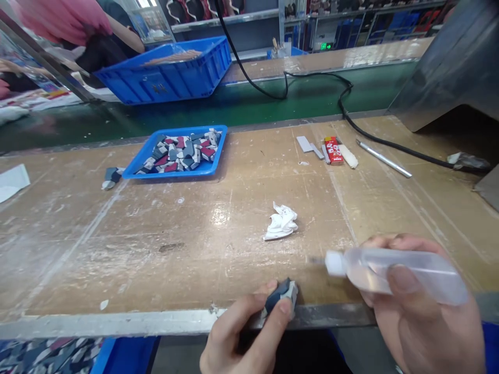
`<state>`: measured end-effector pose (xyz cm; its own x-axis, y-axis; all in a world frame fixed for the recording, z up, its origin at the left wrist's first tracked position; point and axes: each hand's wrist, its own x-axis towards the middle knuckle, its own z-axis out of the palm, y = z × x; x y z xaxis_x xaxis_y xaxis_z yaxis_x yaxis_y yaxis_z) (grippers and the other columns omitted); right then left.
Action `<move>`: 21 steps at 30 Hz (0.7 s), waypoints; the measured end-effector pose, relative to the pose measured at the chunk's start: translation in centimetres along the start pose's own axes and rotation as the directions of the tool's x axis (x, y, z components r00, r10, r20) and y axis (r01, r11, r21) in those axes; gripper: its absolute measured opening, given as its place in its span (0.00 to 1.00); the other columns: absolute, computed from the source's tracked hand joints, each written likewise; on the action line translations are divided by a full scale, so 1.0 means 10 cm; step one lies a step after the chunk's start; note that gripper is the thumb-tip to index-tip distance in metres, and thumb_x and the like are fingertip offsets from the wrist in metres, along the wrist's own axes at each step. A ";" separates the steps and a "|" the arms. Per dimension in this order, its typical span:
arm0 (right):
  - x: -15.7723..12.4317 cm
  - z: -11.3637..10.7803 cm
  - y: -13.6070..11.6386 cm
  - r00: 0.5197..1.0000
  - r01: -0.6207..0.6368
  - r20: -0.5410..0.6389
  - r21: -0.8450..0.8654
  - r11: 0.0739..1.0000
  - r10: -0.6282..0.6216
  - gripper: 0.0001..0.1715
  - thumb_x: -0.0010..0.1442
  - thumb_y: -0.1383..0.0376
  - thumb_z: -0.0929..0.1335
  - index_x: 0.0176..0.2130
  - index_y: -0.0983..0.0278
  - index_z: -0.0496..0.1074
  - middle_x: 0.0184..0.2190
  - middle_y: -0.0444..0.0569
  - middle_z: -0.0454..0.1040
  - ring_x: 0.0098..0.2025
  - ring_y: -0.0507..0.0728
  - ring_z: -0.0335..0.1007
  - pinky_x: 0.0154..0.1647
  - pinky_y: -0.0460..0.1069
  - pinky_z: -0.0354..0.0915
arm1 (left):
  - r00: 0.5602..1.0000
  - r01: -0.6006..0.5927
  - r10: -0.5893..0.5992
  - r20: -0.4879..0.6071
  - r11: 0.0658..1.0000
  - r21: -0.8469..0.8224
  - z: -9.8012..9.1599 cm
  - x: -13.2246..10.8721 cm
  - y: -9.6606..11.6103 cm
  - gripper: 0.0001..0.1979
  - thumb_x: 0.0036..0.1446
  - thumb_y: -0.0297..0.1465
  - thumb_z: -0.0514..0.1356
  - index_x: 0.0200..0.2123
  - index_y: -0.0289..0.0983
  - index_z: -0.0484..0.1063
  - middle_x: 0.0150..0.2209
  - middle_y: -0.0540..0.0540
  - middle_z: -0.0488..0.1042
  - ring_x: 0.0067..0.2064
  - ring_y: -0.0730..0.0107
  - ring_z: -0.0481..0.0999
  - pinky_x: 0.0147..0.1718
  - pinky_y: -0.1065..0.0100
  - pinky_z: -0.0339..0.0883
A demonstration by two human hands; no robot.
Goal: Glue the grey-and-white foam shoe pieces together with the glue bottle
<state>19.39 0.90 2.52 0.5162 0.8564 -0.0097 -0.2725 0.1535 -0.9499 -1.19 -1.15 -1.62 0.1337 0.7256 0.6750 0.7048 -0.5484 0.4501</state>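
Note:
At the table's front edge my left hand (249, 330) is closed around a small dark blue-grey and pale block-like piece (281, 297), pinched between thumb and fingers. My right hand (424, 311) grips a translucent squeeze bottle (409, 270) lying sideways in the fingers. Its white cap (335, 263) and thin blurred tip point left, above and to the right of the piece, apart from it. A crumpled white tissue (281, 222) lies on the table just beyond my left hand.
A shallow blue tray (171, 175) holds many similar pieces; a few more (111, 177) lie beside it. Farther back are a red packet (333, 150), a metal pen-like rod (384, 158), a black cable (370, 136) and a large blue bin (167, 80). A person (78, 26) works at far left.

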 end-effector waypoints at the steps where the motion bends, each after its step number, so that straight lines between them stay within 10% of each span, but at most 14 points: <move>1: 0.01 0.01 -0.03 0.999 -0.021 -0.027 0.036 0.999 0.022 0.23 0.45 0.62 0.82 0.37 0.57 0.71 0.37 0.46 0.77 0.33 0.57 0.80 0.32 0.47 0.78 | 1.000 0.007 -0.007 -0.001 1.000 0.018 0.00 0.00 -0.02 0.15 0.61 0.19 0.63 0.47 0.42 0.78 0.44 0.48 0.77 0.39 0.66 0.85 0.38 0.75 0.83; 4: 0.07 -0.01 -0.12 0.997 -0.063 -0.028 0.072 0.995 0.065 0.28 0.46 0.64 0.82 0.39 0.57 0.67 0.39 0.44 0.77 0.40 0.55 0.80 0.45 0.47 0.76 | 0.998 -0.057 0.054 0.030 0.995 0.080 -0.01 0.05 -0.05 0.13 0.62 0.22 0.64 0.48 0.39 0.78 0.48 0.44 0.79 0.43 0.63 0.85 0.41 0.70 0.84; 10: 0.28 -0.19 -0.09 0.967 0.251 0.046 -0.318 0.914 -0.250 0.35 0.53 0.55 0.78 0.54 0.59 0.65 0.47 0.52 0.78 0.48 0.60 0.77 0.52 0.55 0.70 | 0.999 -0.043 0.043 0.013 0.999 -0.022 -0.02 0.25 0.06 0.12 0.66 0.23 0.60 0.52 0.37 0.74 0.43 0.44 0.83 0.42 0.66 0.84 0.42 0.71 0.81; 17: 0.47 -0.38 0.05 0.974 0.213 0.181 -0.505 0.836 -0.138 0.49 0.49 0.50 0.78 0.61 0.63 0.61 0.57 0.63 0.72 0.58 0.69 0.70 0.63 0.67 0.61 | 1.000 0.006 -0.010 -0.030 0.993 -0.118 -0.31 0.20 0.36 0.17 0.64 0.25 0.63 0.55 0.39 0.71 0.41 0.48 0.83 0.41 0.68 0.85 0.46 0.72 0.79; 21: 0.03 -0.43 -0.09 0.926 0.306 -0.051 -0.481 0.821 -0.374 0.34 0.56 0.45 0.74 0.52 0.63 0.71 0.52 0.58 0.73 0.55 0.66 0.69 0.63 0.64 0.60 | 0.999 -0.036 0.035 -0.004 0.991 -0.128 -0.56 0.17 0.59 0.17 0.64 0.25 0.63 0.55 0.39 0.70 0.41 0.49 0.83 0.41 0.69 0.84 0.47 0.73 0.78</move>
<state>23.23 -1.10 2.00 0.6211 0.7104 0.3308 0.3249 0.1508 -0.9337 -0.72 -5.47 5.46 0.1559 0.7043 0.6926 0.6042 -0.6227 0.4972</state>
